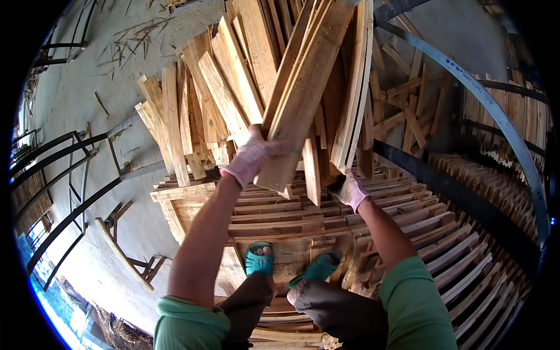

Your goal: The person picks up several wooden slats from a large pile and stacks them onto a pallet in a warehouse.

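Green sleeves (417, 303) come in nearest, one on each side, with the bare forearms reaching away over the sandals (259, 258) and the stacked wood (440, 224). At the near end of a wide plank (312, 87), the gloved left hand (254, 156) is clamped on its left edge, thumb laid across the upper face. Nearly all the plank's length lies beyond that grip: its long axis runs away from the person and slants to the right, over the leaning heap (255, 44). Some thinner slats (354, 93) stand to the right of it, pointing away more nearly straight, so the two lines draw closer toward their far ends and spread at the near ones. The gloved right hand (353, 191) is at the slats' near end and is the closer one to them; its fingers are partly hidden below, so I cannot tell whether they are closed around the wood or only bear against it. A loose narrow piece (311, 172) juts out between the hands.
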A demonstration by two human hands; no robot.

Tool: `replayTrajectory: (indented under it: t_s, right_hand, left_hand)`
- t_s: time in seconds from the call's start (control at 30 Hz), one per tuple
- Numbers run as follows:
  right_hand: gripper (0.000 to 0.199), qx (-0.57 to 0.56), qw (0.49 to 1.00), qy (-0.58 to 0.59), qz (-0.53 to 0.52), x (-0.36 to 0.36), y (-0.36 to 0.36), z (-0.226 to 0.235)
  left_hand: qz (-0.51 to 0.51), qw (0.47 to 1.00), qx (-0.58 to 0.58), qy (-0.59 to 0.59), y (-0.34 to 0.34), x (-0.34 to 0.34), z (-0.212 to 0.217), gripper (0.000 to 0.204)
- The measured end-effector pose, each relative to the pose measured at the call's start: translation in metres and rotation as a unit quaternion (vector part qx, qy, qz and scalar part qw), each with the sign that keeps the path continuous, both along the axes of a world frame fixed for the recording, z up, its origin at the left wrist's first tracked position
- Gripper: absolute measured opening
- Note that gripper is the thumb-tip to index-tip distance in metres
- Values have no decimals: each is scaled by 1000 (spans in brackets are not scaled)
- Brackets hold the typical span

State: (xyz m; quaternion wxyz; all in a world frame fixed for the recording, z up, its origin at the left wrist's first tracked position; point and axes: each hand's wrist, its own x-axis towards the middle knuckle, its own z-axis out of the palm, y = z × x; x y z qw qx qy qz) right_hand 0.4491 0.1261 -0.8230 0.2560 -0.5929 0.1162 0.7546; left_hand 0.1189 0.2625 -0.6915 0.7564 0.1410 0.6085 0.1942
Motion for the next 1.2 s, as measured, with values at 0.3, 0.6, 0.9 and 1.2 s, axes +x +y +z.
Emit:
replayTrajectory:
  t_s: [0.3,0.6,0.9,1.2]
  right_hand:
    - [76,72,977,33,200,-12,55,54]
    - [87,283,891,-125,333,-31,82,33]
    - [101,183,964,-94,166,-133,92,180]
    - [99,-9,930,45,365,-102,91,325]
  left_hand:
    - [-88,990,2,106,4,-61,-6,112]
    - [-11,995,-64,76,-12,-8,-4,102]
    - [-139,946,-33,293,-14,9,65,100]
    - [-205,944,-176,191,-96,-12,201,119]
